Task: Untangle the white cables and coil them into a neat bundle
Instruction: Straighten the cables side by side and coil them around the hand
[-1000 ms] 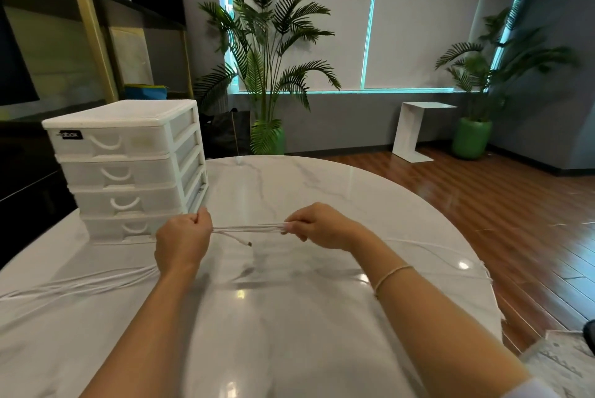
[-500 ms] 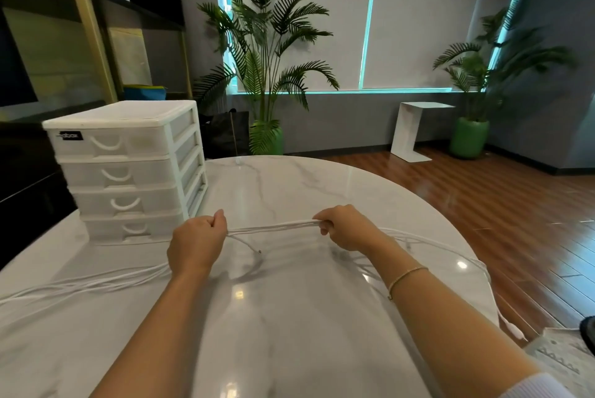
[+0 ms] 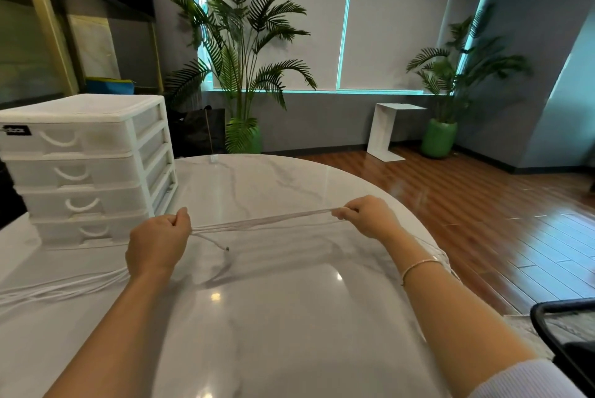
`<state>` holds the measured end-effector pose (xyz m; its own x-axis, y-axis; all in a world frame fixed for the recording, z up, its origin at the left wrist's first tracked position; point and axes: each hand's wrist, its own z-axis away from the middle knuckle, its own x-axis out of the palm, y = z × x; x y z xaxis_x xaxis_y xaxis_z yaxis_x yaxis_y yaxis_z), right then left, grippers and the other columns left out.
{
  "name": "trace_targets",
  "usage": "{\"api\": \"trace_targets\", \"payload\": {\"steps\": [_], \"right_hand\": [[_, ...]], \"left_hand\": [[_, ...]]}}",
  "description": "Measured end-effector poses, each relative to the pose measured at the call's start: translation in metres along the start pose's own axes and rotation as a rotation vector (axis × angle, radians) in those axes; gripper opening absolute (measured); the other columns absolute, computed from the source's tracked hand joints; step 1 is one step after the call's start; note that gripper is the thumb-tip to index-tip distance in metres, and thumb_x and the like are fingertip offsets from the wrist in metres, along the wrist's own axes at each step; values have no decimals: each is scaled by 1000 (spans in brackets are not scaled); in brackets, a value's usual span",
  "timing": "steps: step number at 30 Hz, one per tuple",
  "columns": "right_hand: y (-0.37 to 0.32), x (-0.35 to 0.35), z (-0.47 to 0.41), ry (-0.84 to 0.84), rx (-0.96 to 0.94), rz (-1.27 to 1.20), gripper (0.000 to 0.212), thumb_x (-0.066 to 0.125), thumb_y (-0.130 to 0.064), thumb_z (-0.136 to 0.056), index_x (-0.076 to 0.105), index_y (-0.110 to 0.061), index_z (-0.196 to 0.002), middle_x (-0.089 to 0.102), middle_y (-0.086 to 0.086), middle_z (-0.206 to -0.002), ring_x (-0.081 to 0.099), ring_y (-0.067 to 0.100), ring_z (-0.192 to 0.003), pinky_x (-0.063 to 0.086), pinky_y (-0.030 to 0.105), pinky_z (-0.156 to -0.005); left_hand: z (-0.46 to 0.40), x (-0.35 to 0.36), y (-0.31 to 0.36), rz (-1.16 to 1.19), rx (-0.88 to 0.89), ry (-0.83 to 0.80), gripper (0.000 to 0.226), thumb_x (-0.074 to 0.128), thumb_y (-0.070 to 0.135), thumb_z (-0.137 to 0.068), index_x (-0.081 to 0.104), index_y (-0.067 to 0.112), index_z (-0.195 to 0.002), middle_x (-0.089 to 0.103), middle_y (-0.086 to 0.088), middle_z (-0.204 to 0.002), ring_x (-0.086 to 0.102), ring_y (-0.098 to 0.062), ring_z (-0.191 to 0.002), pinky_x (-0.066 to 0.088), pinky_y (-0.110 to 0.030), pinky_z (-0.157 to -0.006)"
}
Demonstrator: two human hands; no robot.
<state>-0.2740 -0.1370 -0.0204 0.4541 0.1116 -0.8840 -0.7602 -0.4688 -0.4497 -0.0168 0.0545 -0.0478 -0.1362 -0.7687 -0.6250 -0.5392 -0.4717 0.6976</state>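
Nearest the camera, two bare forearms over a round white marble-patterned table [image 3: 273,317], the right one with a pale ribbed sleeve [image 3: 528,381] at the lower corner and a thin beaded bracelet [image 3: 418,265] at the wrist; black curved chair frame [image 3: 560,327] at the right edge. Left hand [image 3: 157,241]: fingers curled closed round the thin white cables [image 3: 264,222], back of hand to the camera. Right hand [image 3: 367,215]: fingertips pinching the same strands at their right end. Cables: several strands stretched taut between the two hands just above the tabletop, rising slightly toward the right; one short loose end with a small dark connector tip [image 3: 227,248] drooping beside the left hand; further lengths trailing from under the left hand across the table to the left edge of the view; more strands falling from the right hand past the right wrist over the table's edge. Beyond the left hand, white plastic four-drawer storage unit [image 3: 87,166] standing on the table, with a black label on its top drawer. Farther off, brown wooden plank floor [image 3: 483,204], white C-shaped side table [image 3: 389,130], tall palm plant in a green pot [image 3: 241,75], second palm in a rounder green pot [image 3: 439,140], grey wall with drawn roller blinds [image 3: 396,18] edged in teal light, and dark shelving with a yellowish wooden upright [image 3: 48,27] at far left
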Motion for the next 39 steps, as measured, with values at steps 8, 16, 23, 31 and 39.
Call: {"api": "trace_targets", "payload": {"steps": [8,16,23,31,39], "right_hand": [[24,-36,11,-359,45,-498,18,59,-20,-92,74,-12,-85,50,-6,-52,37,13,-61,38,24,-61],[6,-16,1,-84,-19,201,37,30,-31,-103,57,-6,-110,57,11,-92,53,25,-83,41,29,-84],[11,0,-14,84,126,197,56,34,-43,-100,55,-6,-63,58,7,-72,57,23,-75,44,32,-76],[18,11,-9,11,106,-13,25,34,-14,-101,51,-12,-119,58,13,-117,51,27,-99,40,34,-87],[-66,15,26,11,-97,-86,40,27,-26,-104,50,-7,-131,51,16,-132,45,35,-120,33,36,-99]], "left_hand": [[-3,-2,-2,22,-20,10,52,41,28,-97,47,4,-51,43,-10,-54,35,-24,-56,26,-32,-49],[0,4,1,10,4,-5,53,41,31,-97,54,2,-55,53,-14,-59,40,-22,-56,30,-29,-50],[0,3,4,15,25,-25,52,42,33,-97,52,4,-54,46,-8,-54,42,-24,-58,27,-28,-49],[-4,-1,6,21,67,-5,53,43,32,-97,55,1,-56,53,-11,-57,43,-23,-57,30,-31,-51],[7,3,24,-5,125,-17,54,40,35,-97,62,0,-63,62,-12,-66,53,-27,-65,43,-34,-57]]}}
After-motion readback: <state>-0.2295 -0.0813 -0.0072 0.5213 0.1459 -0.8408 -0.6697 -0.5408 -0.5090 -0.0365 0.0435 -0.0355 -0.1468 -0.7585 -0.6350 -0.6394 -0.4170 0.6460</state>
